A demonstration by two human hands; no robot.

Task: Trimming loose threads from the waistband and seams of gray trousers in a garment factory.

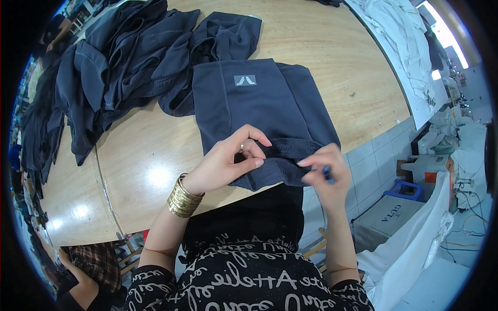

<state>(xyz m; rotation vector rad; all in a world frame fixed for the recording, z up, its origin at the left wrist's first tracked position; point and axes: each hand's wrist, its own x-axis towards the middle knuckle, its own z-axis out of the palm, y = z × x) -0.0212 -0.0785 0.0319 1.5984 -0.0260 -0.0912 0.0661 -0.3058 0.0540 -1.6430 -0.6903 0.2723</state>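
A dark navy garment (259, 109), apparently shorts, lies flat at the table's near edge with a small light patch near its far end. Its gathered elastic waistband (280, 173) faces me and hangs slightly over the edge. My left hand (231, 158), with a ring and gold bangles (182, 197) at the wrist, pinches the waistband between thumb and fingers. At the band's right part, my right hand (329, 173) is closed, its fingertips at the fabric. A small blue thing (328, 174) shows in its palm; blur hides its kind.
A heap of similar dark garments (119, 62) covers the table's far left. White cloth (399, 52) lies on a surface at far right. Below on the right stand a grey box (386, 215) and a blue stool (404, 190). Another person's arm (83, 285) shows at lower left.
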